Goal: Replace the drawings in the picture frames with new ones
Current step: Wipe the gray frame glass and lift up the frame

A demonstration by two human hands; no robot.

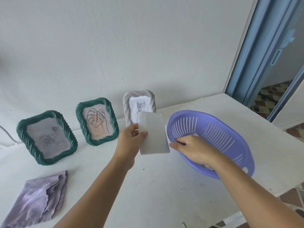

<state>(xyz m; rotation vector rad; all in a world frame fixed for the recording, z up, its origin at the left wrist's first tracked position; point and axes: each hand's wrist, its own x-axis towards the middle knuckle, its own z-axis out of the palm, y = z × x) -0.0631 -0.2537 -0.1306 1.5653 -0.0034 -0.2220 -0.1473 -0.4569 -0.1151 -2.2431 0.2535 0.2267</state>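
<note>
Lower left I log a crumpled lilac cloth (38, 199); right, a slotted purple plastic basket (213, 142), my right hand (192, 149) curled over its rim; centre, my left hand (130, 142) pinching a blank grey-white paper sheet (153, 134) before the silver ribbed kitten frame (139, 106).

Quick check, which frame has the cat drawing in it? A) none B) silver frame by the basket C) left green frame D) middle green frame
B: the cat drawing sits in the silver frame, leaning on the wall next to the purple basket; the left hand holds a blank sheet in front of it.
</note>
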